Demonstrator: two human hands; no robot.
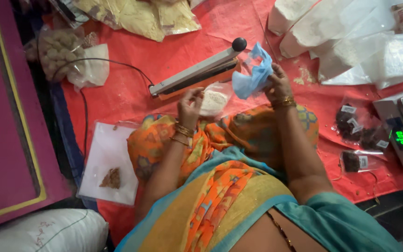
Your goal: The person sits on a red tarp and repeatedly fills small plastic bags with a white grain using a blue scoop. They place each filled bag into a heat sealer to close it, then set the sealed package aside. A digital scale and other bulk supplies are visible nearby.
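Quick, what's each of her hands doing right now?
Left hand: fingers closed on a small clear bag of white powder.
Right hand: fingers closed on a crumpled blue glove.

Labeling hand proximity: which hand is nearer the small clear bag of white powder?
Left. The left hand touches the powder bag at its edge; the right hand, further right, holds a blue glove.

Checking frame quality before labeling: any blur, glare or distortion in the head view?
Head view: lighting even and warm, no hard shadows; right hand and blue glove slightly motion-soft; left hand sharper; scale display glows green, mildly bloomed; white bags near overexposed; wide-angle bend at edges.
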